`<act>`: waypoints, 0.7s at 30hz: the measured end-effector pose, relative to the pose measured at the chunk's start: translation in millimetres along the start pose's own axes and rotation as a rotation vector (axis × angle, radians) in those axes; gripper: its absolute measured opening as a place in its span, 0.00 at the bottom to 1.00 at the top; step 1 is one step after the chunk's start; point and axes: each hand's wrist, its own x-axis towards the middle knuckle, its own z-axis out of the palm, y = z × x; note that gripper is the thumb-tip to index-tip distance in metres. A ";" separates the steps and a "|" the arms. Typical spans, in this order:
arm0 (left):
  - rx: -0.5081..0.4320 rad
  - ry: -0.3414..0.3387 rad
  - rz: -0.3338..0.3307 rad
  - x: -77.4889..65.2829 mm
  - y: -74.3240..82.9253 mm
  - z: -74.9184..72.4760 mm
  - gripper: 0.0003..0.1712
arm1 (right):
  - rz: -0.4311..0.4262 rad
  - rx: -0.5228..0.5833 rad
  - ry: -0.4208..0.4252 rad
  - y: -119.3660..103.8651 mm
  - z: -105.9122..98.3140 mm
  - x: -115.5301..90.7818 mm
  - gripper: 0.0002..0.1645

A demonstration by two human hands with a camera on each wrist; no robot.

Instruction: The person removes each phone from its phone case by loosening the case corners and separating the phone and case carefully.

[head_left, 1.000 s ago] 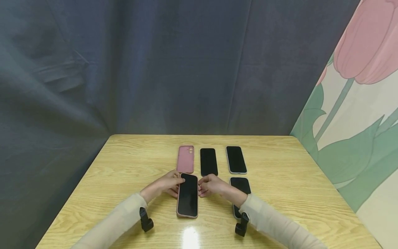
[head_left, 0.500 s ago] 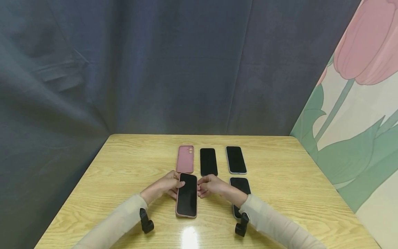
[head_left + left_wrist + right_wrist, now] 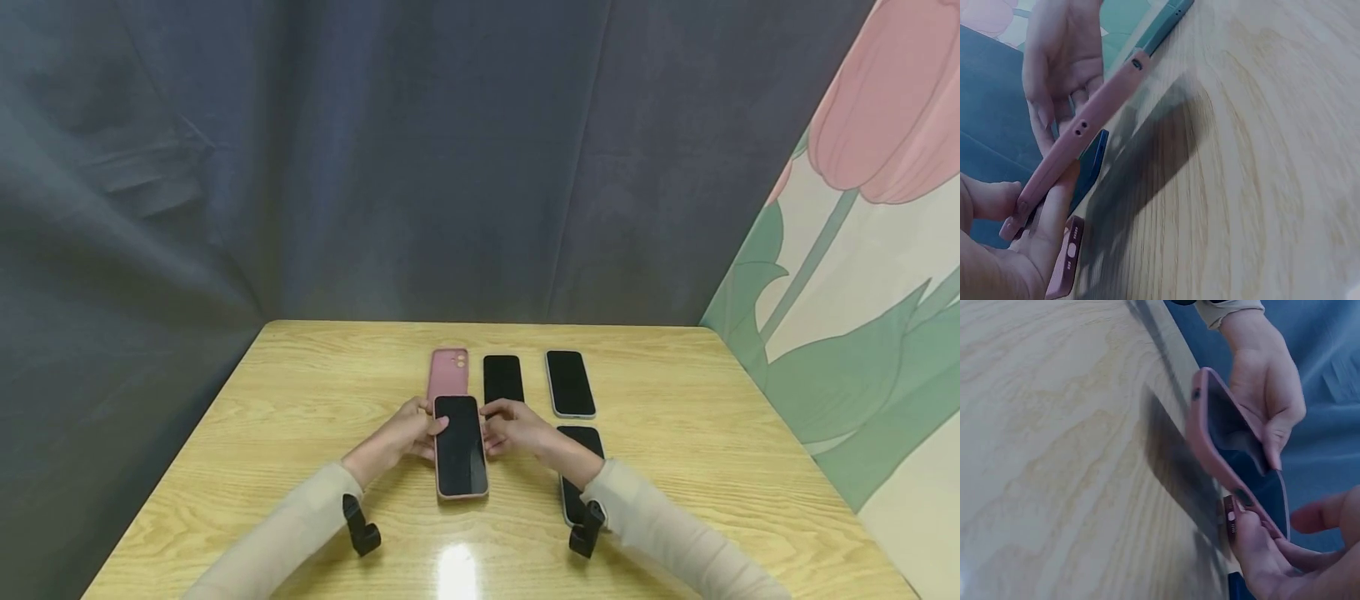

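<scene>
A phone in a pink case (image 3: 461, 454) is held between both hands, its dark screen facing up. It is raised off the table, with its shadow lying apart from it in the wrist views. My left hand (image 3: 407, 432) grips its left side, thumb over the screen and fingers beneath. On the opposite side, my right hand (image 3: 519, 432) has its fingers at the upper right edge; the right wrist view shows fingers (image 3: 1254, 540) against the case's side. Just behind lies an empty pink phone case (image 3: 448, 371), partly covered by the held phone.
A black phone (image 3: 502, 375) lies behind my right hand. Further right is a phone with a pale edge (image 3: 570, 383). Another phone (image 3: 583, 437) is partly hidden under my right forearm. The wooden table (image 3: 697, 442) meets a dark curtain (image 3: 450, 167) at the back.
Both hands and the cased phone have moved slightly away from me and to the right. The phone now overlaps the empty pink case in the head view.
</scene>
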 end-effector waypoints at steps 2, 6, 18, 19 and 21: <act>-0.004 0.013 0.009 1.6 1.1 1.8 0.20 | -0.006 -0.002 0.037 3.2 -0.1 2.3 0.19; -0.023 0.023 0.021 4.9 5.7 8.5 0.19 | 0.003 -0.049 0.120 5.0 1.7 5.7 0.20; -0.074 -0.005 0.076 11.3 20.9 25.2 0.17 | -0.013 -0.040 0.342 0.3 1.2 12.3 0.19; -0.077 -0.009 0.075 11.0 21.3 25.8 0.17 | -0.008 -0.029 0.346 -0.3 0.9 12.2 0.19; -0.084 -0.022 0.079 10.7 22.0 27.1 0.16 | -0.004 -0.016 0.348 -1.4 0.3 11.7 0.19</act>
